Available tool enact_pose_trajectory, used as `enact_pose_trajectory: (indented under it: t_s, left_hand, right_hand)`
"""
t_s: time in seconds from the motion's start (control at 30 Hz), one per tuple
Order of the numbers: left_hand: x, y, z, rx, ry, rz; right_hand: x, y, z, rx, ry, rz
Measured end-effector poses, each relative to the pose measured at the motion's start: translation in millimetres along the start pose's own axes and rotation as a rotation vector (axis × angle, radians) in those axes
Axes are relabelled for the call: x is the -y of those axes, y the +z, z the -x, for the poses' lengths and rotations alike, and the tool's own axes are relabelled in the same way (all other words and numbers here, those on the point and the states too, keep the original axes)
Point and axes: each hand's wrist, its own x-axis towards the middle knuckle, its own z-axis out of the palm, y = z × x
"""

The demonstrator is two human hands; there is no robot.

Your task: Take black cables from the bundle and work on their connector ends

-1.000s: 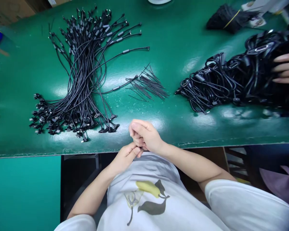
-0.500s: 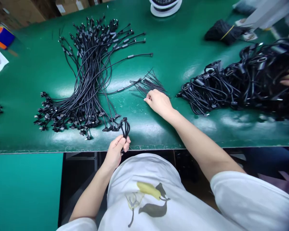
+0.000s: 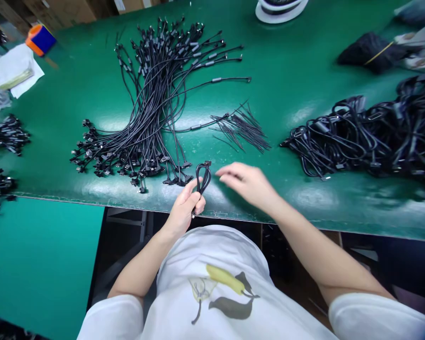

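Observation:
A short black cable (image 3: 207, 180), folded into loops with a connector at its top, is gripped in my left hand (image 3: 184, 205) near the table's front edge. My thumb and fingers close around its lower part. To the right of the loops, my right hand (image 3: 250, 186) hovers over the table, thumb and forefinger tips close together. Blur hides whatever lies between them. Beyond it is a loose pile of thin black ties (image 3: 250, 127). Left of the ties, a big bundle of unfolded black cables (image 3: 152, 104) lies spread out, connectors at both ends.
A heap of coiled black cables (image 3: 368, 137) covers the right side of the green table (image 3: 279, 61). Behind it lies a banded black bundle (image 3: 364, 52). A white round item (image 3: 281, 14) stands at the back. More cables (image 3: 7, 134) and an orange-blue object (image 3: 40, 40) are on the left.
My right hand has left the pile of ties and come back toward the looped cable in my left hand. The view has shifted left; the other person's hand at the right is out of frame.

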Motion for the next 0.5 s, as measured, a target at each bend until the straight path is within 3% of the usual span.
enact_pose_trajectory:
  t_s: [0.07,0.1,0.27,0.4,0.5]
  left_hand:
    - [4,1,-4,-0.002,0.032,-0.059]
    - [6,0,-6,-0.018,0.065,-0.111]
    - [14,-10,-14,-0.111,0.166,-0.514]
    - [7,-18,-14,0.041,0.129,-0.668]
    - [1,-20,-11,0.137,0.071,-0.62]
  right_hand:
    - [16,16,13,0.139,-0.1,-0.07]
    - [23,22,17,0.145,-0.148,-0.04]
    - [34,30,20,-0.041,-0.574,0.587]
    - [38,18,7,-0.033,-1.049,0.783]
    - [41,9,-1,0.062,-1.229,0.796]
